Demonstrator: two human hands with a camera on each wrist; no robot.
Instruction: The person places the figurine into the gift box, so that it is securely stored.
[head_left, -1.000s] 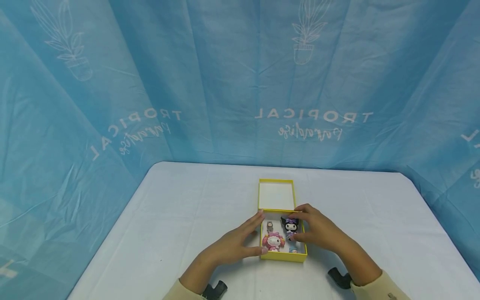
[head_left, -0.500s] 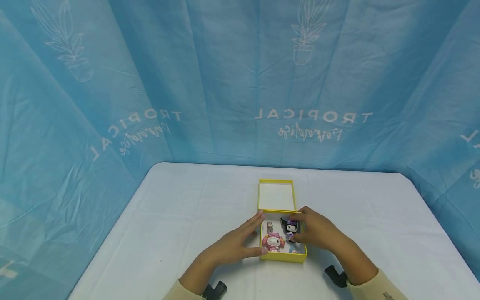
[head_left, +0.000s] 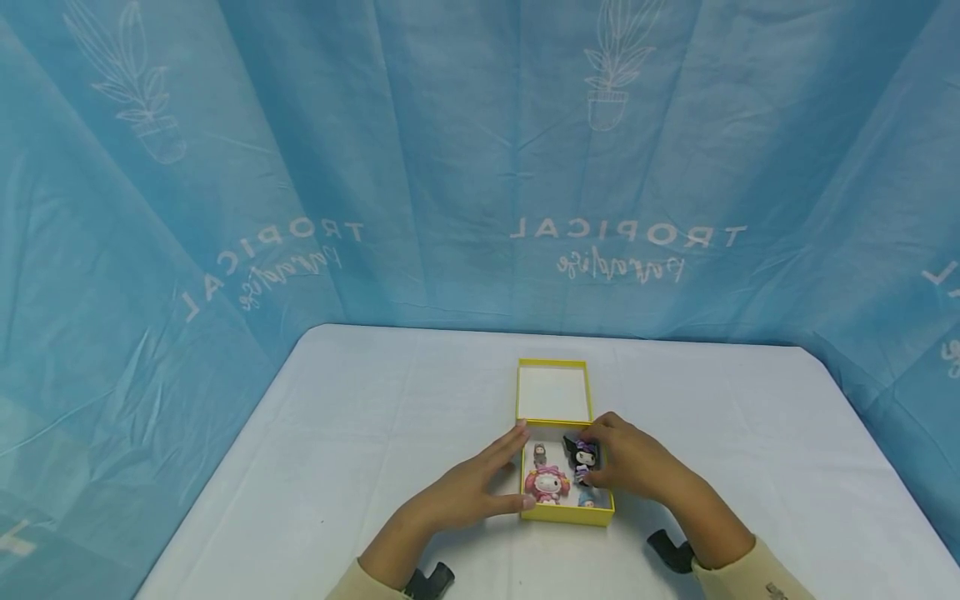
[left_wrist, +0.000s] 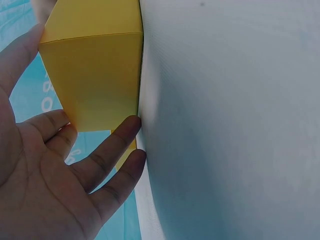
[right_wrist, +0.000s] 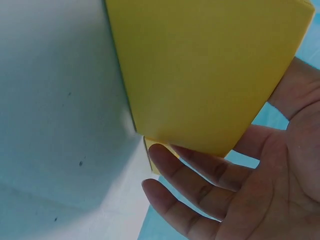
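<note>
A yellow box (head_left: 568, 516) with a pale inside lies on the white table in the head view. My right hand (head_left: 637, 460) reaches over its right wall and pinches a black-and-purple figurine (head_left: 582, 457) between index finger and thumb. My left hand (head_left: 470, 493) rests along the left wall, fingers spread and fairly straight, thumb at the near corner. In the left wrist view, its fingers touch the box's yellow side (left_wrist: 95, 80). A pink figurine (head_left: 548, 483), a small grey-brown figurine (head_left: 539, 454) and a small blue figurine (head_left: 587, 498) lie inside. The right hand's other fingers hang outside the wall in the right wrist view.
Directly behind the box lies its yellow-edged lid (head_left: 555, 392), inner white face up. White cloth covers the table (head_left: 405, 400). Blue printed curtains (head_left: 465, 167) stand behind and at both sides. A black wrist mount (head_left: 670, 552) sits below the right wrist.
The right hand has moved slightly left and its fingertips have closed in on the black-and-purple figurine, which has shifted and tilted a little. The left hand and box have stayed put.
</note>
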